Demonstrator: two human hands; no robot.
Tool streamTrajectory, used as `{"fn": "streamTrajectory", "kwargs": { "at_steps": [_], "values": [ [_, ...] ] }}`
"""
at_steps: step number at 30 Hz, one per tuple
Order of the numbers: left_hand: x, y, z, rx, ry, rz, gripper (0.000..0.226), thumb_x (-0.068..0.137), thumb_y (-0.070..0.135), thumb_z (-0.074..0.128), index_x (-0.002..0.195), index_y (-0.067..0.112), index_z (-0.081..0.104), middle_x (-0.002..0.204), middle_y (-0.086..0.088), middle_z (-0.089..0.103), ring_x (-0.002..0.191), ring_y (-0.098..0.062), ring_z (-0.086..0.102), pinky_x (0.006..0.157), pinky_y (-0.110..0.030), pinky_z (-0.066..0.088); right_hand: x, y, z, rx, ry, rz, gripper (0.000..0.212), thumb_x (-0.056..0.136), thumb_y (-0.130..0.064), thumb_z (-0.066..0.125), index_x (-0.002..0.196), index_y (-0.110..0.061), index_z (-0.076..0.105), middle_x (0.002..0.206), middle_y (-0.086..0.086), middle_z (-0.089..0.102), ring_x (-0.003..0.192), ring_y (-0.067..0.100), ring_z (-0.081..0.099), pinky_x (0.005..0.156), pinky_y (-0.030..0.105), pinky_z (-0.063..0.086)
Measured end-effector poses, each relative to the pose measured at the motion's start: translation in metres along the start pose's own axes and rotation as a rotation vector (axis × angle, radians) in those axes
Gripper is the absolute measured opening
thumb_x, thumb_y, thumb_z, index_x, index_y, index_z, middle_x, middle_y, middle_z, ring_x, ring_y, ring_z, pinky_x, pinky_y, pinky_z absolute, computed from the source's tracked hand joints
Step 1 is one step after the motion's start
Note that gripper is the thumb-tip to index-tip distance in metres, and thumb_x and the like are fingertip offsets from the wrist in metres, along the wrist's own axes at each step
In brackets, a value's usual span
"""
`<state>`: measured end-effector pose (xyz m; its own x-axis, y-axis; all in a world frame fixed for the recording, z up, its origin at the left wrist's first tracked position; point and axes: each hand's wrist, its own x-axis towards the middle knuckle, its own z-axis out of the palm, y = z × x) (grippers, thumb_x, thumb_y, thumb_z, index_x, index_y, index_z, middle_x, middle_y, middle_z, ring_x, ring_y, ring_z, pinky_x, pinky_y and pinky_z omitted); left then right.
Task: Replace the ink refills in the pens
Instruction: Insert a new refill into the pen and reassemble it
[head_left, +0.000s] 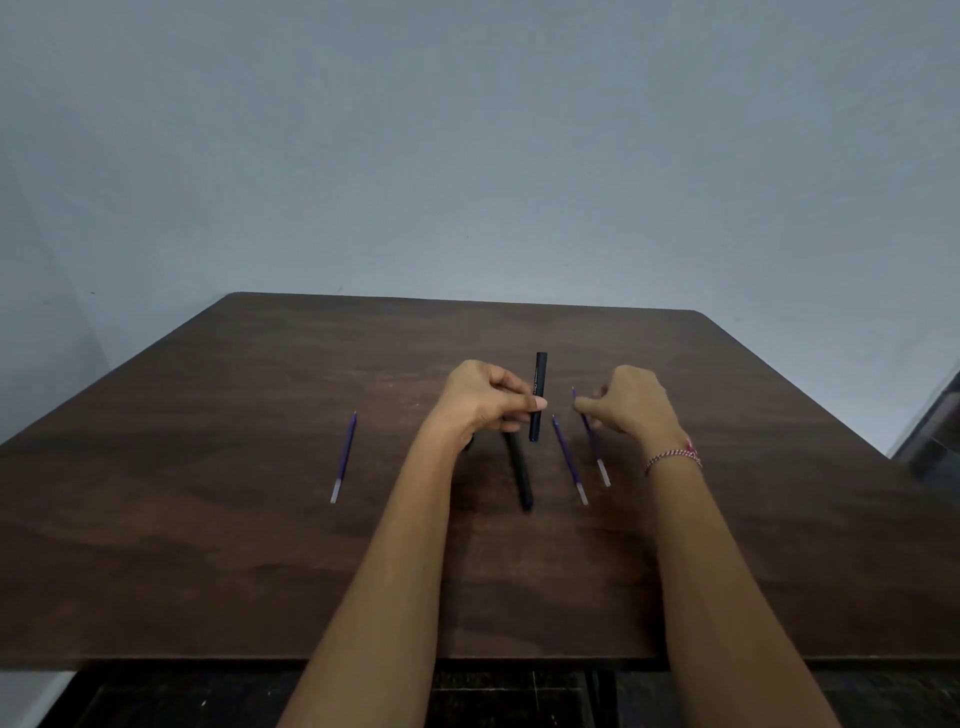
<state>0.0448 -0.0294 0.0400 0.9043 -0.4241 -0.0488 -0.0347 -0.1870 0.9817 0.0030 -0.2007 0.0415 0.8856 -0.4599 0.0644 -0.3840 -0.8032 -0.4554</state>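
Black pens (538, 395), purple refills (344, 457) (clear-tipped), dark brown wood-grain table (208, 519).

Open worktop (208, 545) lies bare to the left, broken only by one lone refill (344, 457); in the centre a second pen (521, 473) and two refills (569, 460) crowd between both hands.

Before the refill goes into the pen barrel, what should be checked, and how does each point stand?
1. Left hand grips pen barrel: ok.
2. Right hand pinches a refill: ok.
3. Refill tip lined up with the barrel opening: not ok, they are apart.
4. Barrel empty inside: cannot tell.
5. Spare refill and far refill lie on the table: ok.
6. Second black pen lies clear: ok.
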Motion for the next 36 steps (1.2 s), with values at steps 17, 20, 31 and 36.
{"fn": "streamTrajectory", "kwargs": {
  "at_steps": [17,20,31,36],
  "values": [
    [0.002,0.0,0.0,0.07,0.098,0.135,0.016,0.067,0.009,0.083,0.071,0.014,0.068,0.061,0.003,0.065,0.05,0.001,0.063,0.051,-0.017,0.054,-0.003,-0.013,-0.014,1.104,0.216,-0.254,0.031,0.086,-0.004,0.065,0.117,-0.006,0.061,0.077,0.007,0.069,0.061,0.005,0.064,0.059,0.014,0.053],
    [0.003,0.0,0.0,0.122,0.131,0.166,0.018,0.066,0.01,0.084,0.067,0.017,0.068,0.057,0.005,0.064,0.049,0.0,0.062,0.053,-0.019,0.055,-0.006,-0.015,-0.02,1.286,0.359,-0.27,0.021,0.086,-0.003,0.066,0.105,-0.012,0.067,0.068,0.0,0.07,0.059,0.005,0.065,0.059,0.016,0.053],
    [0.009,-0.003,-0.002,0.366,0.241,0.213,0.024,0.055,0.026,0.09,0.057,0.027,0.066,0.053,0.012,0.062,0.054,-0.004,0.058,0.074,-0.037,0.059,-0.012,-0.02,-0.024,1.465,0.509,-0.331,0.016,0.081,-0.005,0.072,0.096,-0.01,0.067,0.06,-0.002,0.07,0.068,0.012,0.07,0.065,0.021,0.054],
    [0.007,-0.002,-0.002,0.445,0.257,0.214,0.024,0.057,0.029,0.089,0.057,0.028,0.065,0.055,0.013,0.064,0.058,-0.003,0.062,0.072,-0.036,0.059,-0.014,-0.021,-0.023,1.431,0.49,-0.338,0.019,0.081,-0.005,0.072,0.099,-0.007,0.067,0.06,-0.002,0.07,0.066,0.011,0.069,0.064,0.02,0.054]
  ]
}}
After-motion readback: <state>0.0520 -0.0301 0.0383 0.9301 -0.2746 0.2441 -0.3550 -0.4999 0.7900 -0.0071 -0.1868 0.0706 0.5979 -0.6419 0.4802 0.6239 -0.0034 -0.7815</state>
